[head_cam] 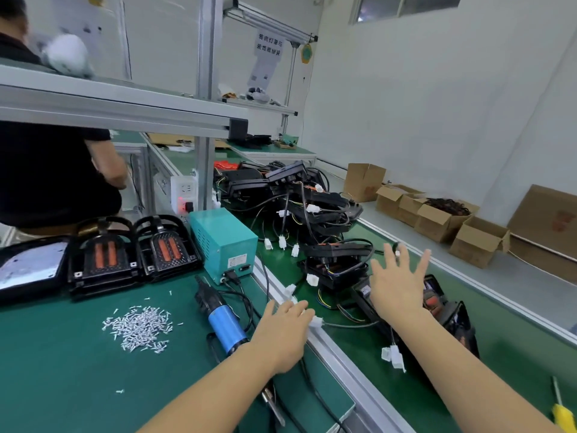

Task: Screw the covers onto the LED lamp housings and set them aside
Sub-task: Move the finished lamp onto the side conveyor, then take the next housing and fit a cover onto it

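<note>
Two bare forearms are seen, with no sleeve shown on either up to the lower edge of the picture. No glove, ring or watch is worn on the left hand (285, 331) or the right hand (398, 284).

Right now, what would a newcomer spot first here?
Probably the tangled pile of black housings with wires on the belt, where the spread right hand reaches. Next, the screw heap on the green mat, beside the blue screwdriver lying by the left hand.
</note>
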A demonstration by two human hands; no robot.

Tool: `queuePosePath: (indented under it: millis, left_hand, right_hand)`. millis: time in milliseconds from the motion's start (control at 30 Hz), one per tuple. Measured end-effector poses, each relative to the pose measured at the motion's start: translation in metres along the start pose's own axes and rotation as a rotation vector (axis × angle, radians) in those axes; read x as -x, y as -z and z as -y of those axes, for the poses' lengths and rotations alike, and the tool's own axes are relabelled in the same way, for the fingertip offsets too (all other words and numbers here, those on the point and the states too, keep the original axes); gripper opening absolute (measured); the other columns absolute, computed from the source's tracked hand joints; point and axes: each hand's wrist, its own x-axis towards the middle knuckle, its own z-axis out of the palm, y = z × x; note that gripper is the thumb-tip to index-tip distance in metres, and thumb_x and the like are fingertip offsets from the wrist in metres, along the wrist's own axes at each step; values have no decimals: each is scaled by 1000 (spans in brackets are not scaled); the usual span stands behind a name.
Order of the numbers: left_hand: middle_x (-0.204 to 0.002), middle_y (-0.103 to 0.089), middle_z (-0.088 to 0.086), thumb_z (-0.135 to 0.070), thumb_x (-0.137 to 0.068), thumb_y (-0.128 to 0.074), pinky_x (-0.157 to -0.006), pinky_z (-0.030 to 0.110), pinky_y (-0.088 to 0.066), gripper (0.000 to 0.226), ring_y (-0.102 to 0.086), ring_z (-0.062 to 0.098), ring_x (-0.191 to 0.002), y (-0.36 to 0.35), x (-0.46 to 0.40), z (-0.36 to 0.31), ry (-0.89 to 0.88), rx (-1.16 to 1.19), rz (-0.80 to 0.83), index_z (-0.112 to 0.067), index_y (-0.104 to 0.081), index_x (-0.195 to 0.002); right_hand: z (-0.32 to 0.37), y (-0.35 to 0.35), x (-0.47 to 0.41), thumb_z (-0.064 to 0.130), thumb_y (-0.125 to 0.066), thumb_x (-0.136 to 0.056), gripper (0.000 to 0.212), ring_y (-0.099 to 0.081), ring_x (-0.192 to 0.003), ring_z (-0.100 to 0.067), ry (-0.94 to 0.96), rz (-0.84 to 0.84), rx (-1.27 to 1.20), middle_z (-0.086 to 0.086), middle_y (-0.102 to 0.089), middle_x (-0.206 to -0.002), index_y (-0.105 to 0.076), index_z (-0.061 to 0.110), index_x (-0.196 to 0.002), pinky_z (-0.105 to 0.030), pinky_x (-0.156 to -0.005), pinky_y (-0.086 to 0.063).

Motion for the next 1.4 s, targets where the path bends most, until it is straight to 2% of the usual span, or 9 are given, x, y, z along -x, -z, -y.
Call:
queuePosePath:
  millis: [133, 267, 400, 733, 1133, 1400]
  left_hand:
    - [-159, -9, -4, -25, -103, -30, -116, 49, 4, 50, -5, 18, -145, 11, 15, 11, 62, 41, -23, -23, -16, -151]
    - [-158, -12, -11, -32, -103, -28, -115, 51, 7, 50, -3, 15, -145, 25, 39, 30, 165, 78, -119, -27, -13, -151]
    - [-159, -4, -15, -37, -103, -25, -114, 51, 8, 51, 4, 16, -147, 34, 74, 58, 331, 58, -191, -33, -7, -151]
    - [-158, 3, -17, -43, -102, -22, -115, 49, 5, 53, 9, 14, -146, 38, 189, 127, 660, -15, -253, -37, -1, -151]
    - [-160, 1, -11, -42, -101, -28, -117, 47, -1, 56, 5, 17, -147, 18, 302, 195, 974, -35, -327, -31, -7, -152]
    - [-159, -5, -12, -47, -101, -21, -117, 43, 1, 54, 3, 12, -146, 3, 340, 224, 1066, 0, -290, -30, -13, -151]
  right_hand:
    - [33, 20, 13, 39, -26, -105, 46, -8, -149, -27, 105, -72, -265, 0, -13, -163, -29, 31, -150, -66, -112, 4]
    - [79, 40, 32, 45, -22, -105, 49, -10, -149, -17, 268, 67, -590, 8, -14, -161, -20, 34, -153, -62, -114, 2]
    - [124, 54, 52, 50, -19, -104, 53, -10, -148, -10, 358, 124, -723, 10, -15, -161, -16, 35, -154, -57, -115, 6]
    - [235, 87, 108, 51, -16, -104, 54, 4, -150, -11, 616, 158, -779, 11, 0, -164, -5, 37, -155, -54, -114, 15]
    - [348, 118, 170, 49, -18, -104, 54, 2, -149, -9, 864, 142, -808, 11, -3, -163, -1, 39, -154, -54, -115, 12]
    - [411, 147, 177, 49, -26, -104, 51, -1, -150, -10, 968, 118, -801, 13, -8, -162, -22, 36, -152, -54, -115, 13]
